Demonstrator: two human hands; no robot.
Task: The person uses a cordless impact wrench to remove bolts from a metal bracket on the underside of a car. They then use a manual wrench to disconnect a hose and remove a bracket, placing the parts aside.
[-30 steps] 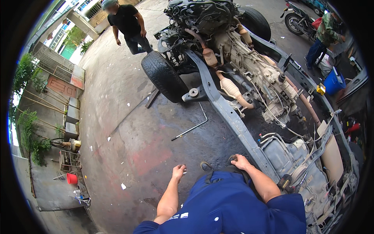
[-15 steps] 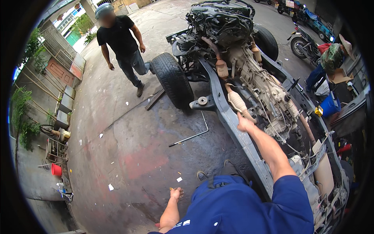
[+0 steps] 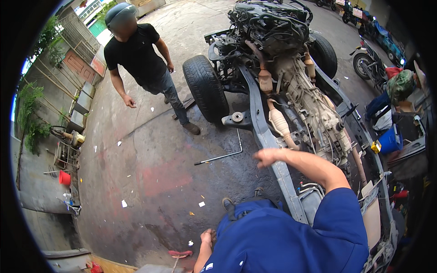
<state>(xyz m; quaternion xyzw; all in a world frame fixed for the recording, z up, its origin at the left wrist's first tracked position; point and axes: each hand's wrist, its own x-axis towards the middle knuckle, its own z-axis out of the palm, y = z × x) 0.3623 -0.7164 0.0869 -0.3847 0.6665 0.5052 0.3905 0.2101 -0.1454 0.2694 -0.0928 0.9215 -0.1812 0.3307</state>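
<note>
My right hand (image 3: 267, 157) is held out above the near rail of a bare vehicle frame (image 3: 286, 184). A finger points left from it, and it holds nothing I can see. Beyond it lie a tan exhaust pipe with a bulged catalytic converter (image 3: 278, 120) and a dirty gearbox (image 3: 306, 98). My left hand (image 3: 208, 237) hangs low beside my blue shirt, its fingers loosely bent and apart, with nothing visible in them. On the ground ahead lies a long bent-handled wrench (image 3: 221, 158), touched by neither hand.
A person in a dark helmet and black shirt (image 3: 141, 59) stands left of the front tyre (image 3: 205, 86). An engine (image 3: 268, 27) sits at the frame's far end. At right, another person in camouflage (image 3: 400, 86) bends near a blue bucket (image 3: 390, 141). A red bucket (image 3: 64, 178) stands left.
My right hand has swung back from the exhaust pipe to the left, over the frame rail. My left hand has drawn nearer my body. The helmeted person has stepped closer.
</note>
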